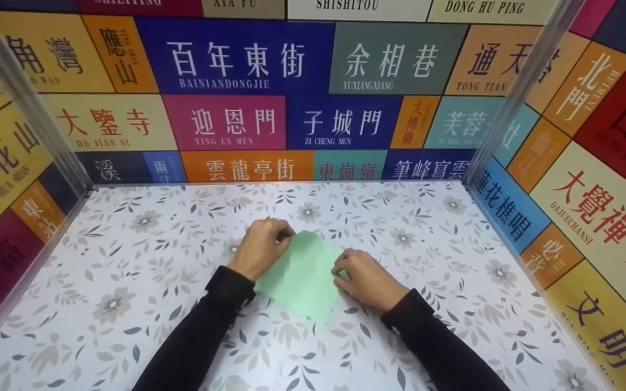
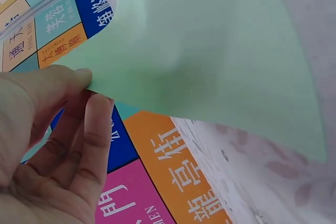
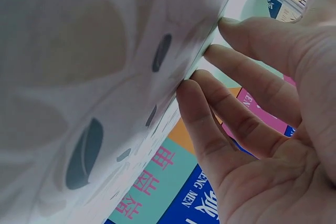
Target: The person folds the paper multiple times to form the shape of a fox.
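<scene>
A light green sheet of paper (image 1: 305, 277) lies at an angle on the patterned table, its far left part lifted. My left hand (image 1: 263, 244) pinches its upper left edge between thumb and index finger; in the left wrist view the raised paper (image 2: 210, 51) bends away from that pinch. At the sheet's right edge is my right hand (image 1: 370, 277). In the right wrist view the fingertips (image 3: 190, 90) and thumb of this hand touch down along the surface at the paper's edge, fingers slightly bent and spread.
The white table (image 1: 128, 271) has a grey leaf and flower print. Panels with colourful Chinese street-name signs (image 1: 237, 57) wall it in at the back and both sides. Clear corner strips (image 1: 519, 87) join the panels.
</scene>
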A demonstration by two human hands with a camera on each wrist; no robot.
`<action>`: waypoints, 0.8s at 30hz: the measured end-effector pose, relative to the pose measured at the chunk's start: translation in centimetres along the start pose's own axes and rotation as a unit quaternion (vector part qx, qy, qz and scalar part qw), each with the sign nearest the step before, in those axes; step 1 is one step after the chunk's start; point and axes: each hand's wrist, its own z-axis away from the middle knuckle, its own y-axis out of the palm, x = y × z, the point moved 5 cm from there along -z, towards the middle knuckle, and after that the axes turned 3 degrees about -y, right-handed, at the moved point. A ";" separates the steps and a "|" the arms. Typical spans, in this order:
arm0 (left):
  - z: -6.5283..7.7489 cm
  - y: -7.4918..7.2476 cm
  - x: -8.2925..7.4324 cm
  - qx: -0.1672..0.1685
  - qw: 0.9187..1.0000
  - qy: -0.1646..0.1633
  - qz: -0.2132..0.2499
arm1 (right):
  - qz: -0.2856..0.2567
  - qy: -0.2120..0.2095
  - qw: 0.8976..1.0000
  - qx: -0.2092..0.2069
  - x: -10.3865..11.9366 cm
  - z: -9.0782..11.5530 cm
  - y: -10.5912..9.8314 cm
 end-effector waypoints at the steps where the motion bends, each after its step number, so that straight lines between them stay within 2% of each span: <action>1: 0.2 -0.1 -0.1 0.001 1.000 0.004 -0.002 | 0.000 0.000 1.000 0.000 0.0 0.0 0.0; 9: 1.1 -0.5 -0.8 -0.004 0.999 0.039 -0.006 | 0.008 -0.005 1.000 -0.007 0.0 0.0 0.0; 16: 2.1 -0.8 -1.3 -0.004 0.999 0.053 -0.012 | 0.015 -0.003 1.000 -0.011 0.0 0.1 0.1; 24: 2.6 -0.9 -2.1 0.003 0.997 0.073 -0.009 | 0.012 0.005 1.000 -0.018 -0.1 0.1 0.0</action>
